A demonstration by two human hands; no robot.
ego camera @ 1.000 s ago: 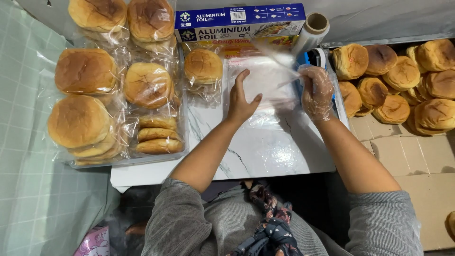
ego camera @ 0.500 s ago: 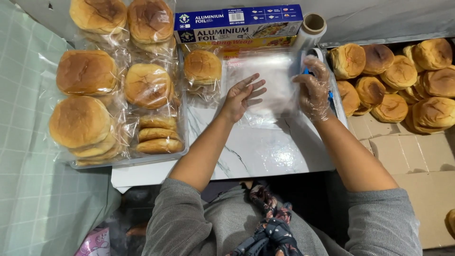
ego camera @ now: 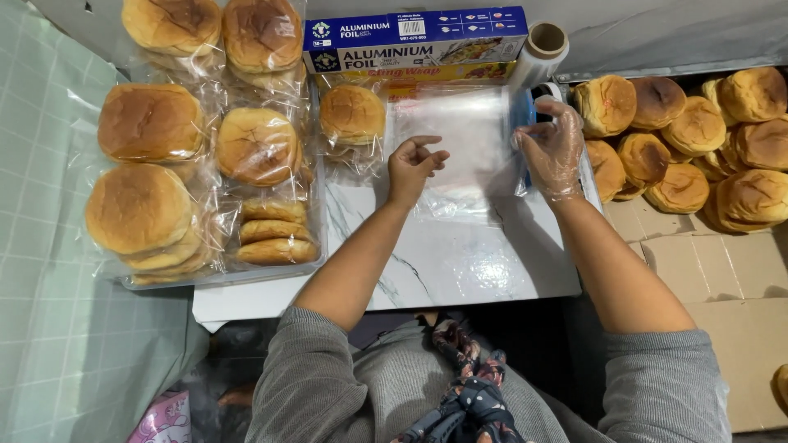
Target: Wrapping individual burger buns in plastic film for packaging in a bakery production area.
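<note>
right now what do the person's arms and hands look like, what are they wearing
Both arms wear grey ribbed sleeves pushed up past the elbows, leaving the forearms bare. The left hand has no glove and no rings or watch that show. The right hand is covered by a thin, clear, crinkled plastic glove that ends around the wrist. No markings show on the sleeves.

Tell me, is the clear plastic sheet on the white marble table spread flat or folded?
Spread flat: the clear plastic sheet lies open on the table.
</note>
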